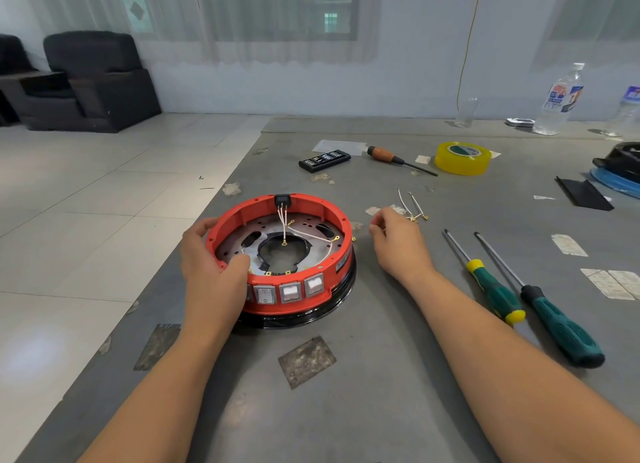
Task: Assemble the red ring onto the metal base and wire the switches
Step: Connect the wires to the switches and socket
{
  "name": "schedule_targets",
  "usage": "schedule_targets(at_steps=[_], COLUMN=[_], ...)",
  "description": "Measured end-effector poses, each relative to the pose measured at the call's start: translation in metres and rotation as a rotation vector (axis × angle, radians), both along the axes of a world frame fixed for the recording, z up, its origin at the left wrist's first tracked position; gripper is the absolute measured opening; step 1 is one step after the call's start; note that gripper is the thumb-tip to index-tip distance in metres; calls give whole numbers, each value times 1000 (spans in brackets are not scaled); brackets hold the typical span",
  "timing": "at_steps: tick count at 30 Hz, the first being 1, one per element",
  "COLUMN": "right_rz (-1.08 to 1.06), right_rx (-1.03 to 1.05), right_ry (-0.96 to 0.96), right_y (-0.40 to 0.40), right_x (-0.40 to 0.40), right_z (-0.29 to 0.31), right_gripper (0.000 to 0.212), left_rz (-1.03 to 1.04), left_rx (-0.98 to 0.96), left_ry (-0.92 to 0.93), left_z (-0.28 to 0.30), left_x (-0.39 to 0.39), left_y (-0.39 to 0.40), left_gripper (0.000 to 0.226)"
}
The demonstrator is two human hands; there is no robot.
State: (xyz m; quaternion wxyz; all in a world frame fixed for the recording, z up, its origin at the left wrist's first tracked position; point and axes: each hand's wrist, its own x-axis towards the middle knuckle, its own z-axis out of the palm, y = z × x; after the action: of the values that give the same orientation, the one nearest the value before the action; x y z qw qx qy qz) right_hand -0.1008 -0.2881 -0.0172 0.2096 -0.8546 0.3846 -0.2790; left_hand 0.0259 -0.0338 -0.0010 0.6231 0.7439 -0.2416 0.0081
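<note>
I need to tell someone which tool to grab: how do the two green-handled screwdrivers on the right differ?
The nearer screwdriver has an all dark-green handle with a black collar; the other screwdriver has yellow bands at both ends of its green handle. The nearer one looks longer, with a bulkier handle. It lies further right, the yellow-banded one closer to the right hand. Both lie flat on the table, roughly parallel, tips pointing away.

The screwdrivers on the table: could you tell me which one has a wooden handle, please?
The wooden-handled screwdriver lies at the far side, between the black bit case and the yellow tape roll. The two near the right hand have green handles.
</note>
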Motion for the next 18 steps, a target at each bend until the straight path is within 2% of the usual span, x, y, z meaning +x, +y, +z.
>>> schedule_targets(at_steps=[4, 8, 12, 18], right_rz=[100, 82, -4, -124], right_rx=[23, 82, 99, 1], right_ry=[60, 139, 120, 179], right_y=[7, 10, 14, 13], right_x=[8, 16, 21, 21], right_z=[2, 4, 3, -1], right_gripper=[22, 31, 20, 15], left_rz=[-25, 18, 80, 146], left_rx=[-4, 25, 12, -95], left_ry=[33, 22, 55, 124], left_z=[-2, -2, -4, 2], left_x=[1, -2, -3, 1], left_y=[1, -1, -2, 5], left_gripper=[53, 46, 32, 37])
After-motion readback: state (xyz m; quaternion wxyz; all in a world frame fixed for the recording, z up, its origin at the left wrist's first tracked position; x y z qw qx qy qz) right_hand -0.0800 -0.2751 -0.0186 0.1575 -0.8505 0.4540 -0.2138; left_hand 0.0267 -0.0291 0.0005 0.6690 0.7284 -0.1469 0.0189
